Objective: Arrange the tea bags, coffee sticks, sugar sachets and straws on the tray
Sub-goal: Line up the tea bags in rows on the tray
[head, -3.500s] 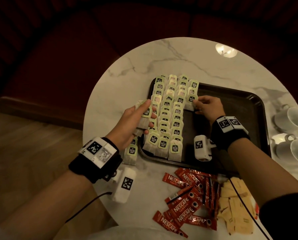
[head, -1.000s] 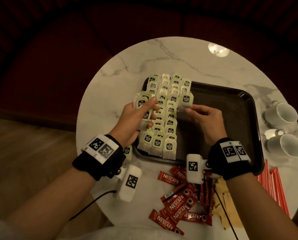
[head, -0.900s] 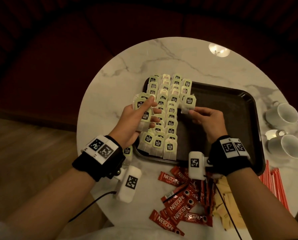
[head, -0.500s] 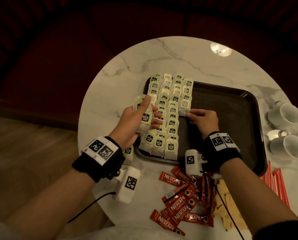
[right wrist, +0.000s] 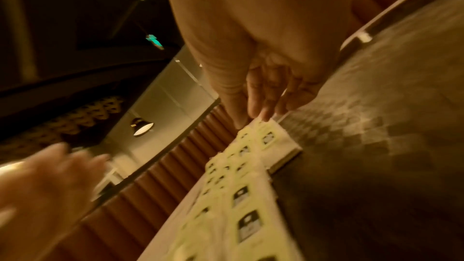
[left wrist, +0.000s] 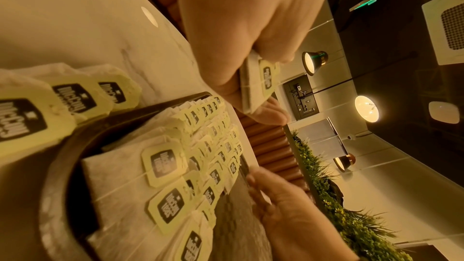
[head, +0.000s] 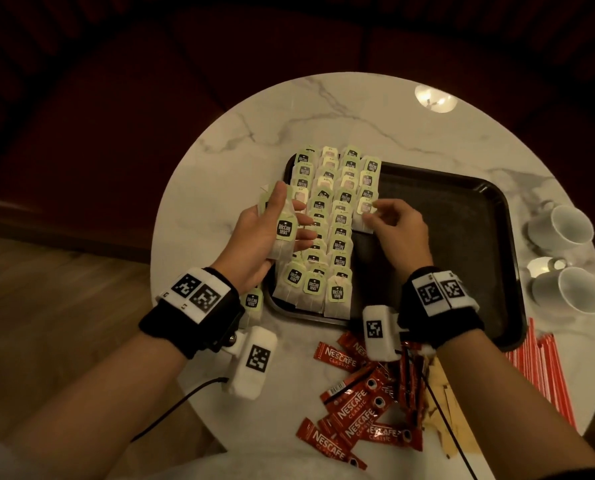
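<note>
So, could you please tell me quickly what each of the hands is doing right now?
Left hand: holds a stack of tea bags above the tray.
Right hand: fingertips on a tea bag in the tray's fourth row; grip unclear.

Head view looks down from above; wrist views skim close along fingers; all share tray (head: 462, 188).

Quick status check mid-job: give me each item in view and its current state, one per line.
Left hand: holds a stack of tea bags.
Right hand: fingertips on the newest tea bag in the fourth row.
Tray: left part filled with tea bag rows, right part bare.
Coffee sticks: loose pile on table.
Sugar sachets: off tray.
Straws: off tray.
Cups: on their sides.
</note>
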Tool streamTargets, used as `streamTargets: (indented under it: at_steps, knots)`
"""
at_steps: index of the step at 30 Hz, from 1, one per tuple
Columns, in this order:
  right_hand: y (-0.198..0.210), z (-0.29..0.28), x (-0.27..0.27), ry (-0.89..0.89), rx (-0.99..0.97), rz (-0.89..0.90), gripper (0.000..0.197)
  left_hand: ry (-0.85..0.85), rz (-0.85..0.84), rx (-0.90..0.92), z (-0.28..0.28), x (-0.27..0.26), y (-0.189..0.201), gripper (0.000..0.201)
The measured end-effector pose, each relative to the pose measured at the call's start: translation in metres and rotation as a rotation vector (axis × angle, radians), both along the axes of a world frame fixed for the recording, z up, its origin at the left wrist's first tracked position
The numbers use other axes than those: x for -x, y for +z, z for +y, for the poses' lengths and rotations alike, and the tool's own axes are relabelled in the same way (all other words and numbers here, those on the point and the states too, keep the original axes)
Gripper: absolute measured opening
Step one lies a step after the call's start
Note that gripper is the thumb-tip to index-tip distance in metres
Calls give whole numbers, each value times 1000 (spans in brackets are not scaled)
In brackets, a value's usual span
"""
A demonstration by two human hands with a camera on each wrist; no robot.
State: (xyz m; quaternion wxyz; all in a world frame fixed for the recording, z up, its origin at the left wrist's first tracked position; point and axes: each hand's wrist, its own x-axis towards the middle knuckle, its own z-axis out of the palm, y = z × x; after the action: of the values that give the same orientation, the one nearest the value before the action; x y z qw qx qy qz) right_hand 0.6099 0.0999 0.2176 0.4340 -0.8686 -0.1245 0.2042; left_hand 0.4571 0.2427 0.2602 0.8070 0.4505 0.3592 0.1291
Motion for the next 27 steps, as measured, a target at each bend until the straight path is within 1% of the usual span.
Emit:
streamTargets:
  at_steps: [4, 5, 7, 9, 11, 13, 15, 19, 21, 24, 27]
  knots:
    - [23, 11, 41, 252, -99, -31, 3, 5, 17, -45, -5, -3, -3, 42]
    - [28, 13, 50, 287, -133, -13, 5, 7, 37, -72, -6, -4, -5, 42]
    - [37, 18, 64, 330, -200, 39, 18, 23, 59, -112, -7, -6, -5, 43]
    - [41, 22, 74, 337, -231, 96, 33, 39, 57, -135, -8, -7, -6, 49]
    - [41, 25, 80, 337, -243, 165, 39, 74, 36, -134, -8, -8, -5, 48]
    - [40, 27, 84, 336, -270, 220, 29, 105, 18, -119, -9, -9, -3, 45]
    - [38, 29, 85, 332, -293, 250, 18, 116, 20, -129, -10, -10, -3, 45]
    - [35, 29, 84, 340, -304, 307, 26, 134, 39, -143, -12, -12, -4, 49]
    - [36, 29, 83, 352, -313, 313, 22, 148, 38, -151, -14, -13, -3, 49]
    - [39, 28, 82, 359, -327, 315, 10, 164, 23, -147, -14, -15, -3, 48]
    - [42, 28, 83, 361, -377, 373, 6, 191, 25, -138, -15, -16, -1, 47]
